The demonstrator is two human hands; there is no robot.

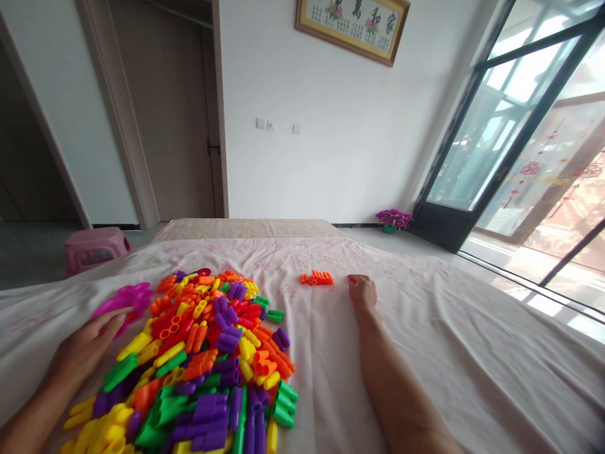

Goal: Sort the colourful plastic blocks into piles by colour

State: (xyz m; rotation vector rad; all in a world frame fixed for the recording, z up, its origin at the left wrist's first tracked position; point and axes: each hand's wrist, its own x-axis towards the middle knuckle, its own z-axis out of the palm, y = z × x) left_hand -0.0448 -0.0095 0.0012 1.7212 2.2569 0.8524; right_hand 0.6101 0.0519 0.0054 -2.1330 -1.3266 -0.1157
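I'm watching a pale, softly wrinkled, flower-printed cloth (331,391) spreading beneath both hands, with a white wall (283,176) rising beyond the fingers and a pink plastic stool (97,243) standing past the left ones. My left hand (87,340) is pinching a glossy magenta scalloped plastic dish (125,297); smooth multicoloured tubular plastic pieces (203,362) are heaping just right of those fingers. My right hand (363,293) is curling around a small red piece (353,280), ribbed orange tubes (321,278) lying nearby, left of its fingertips.
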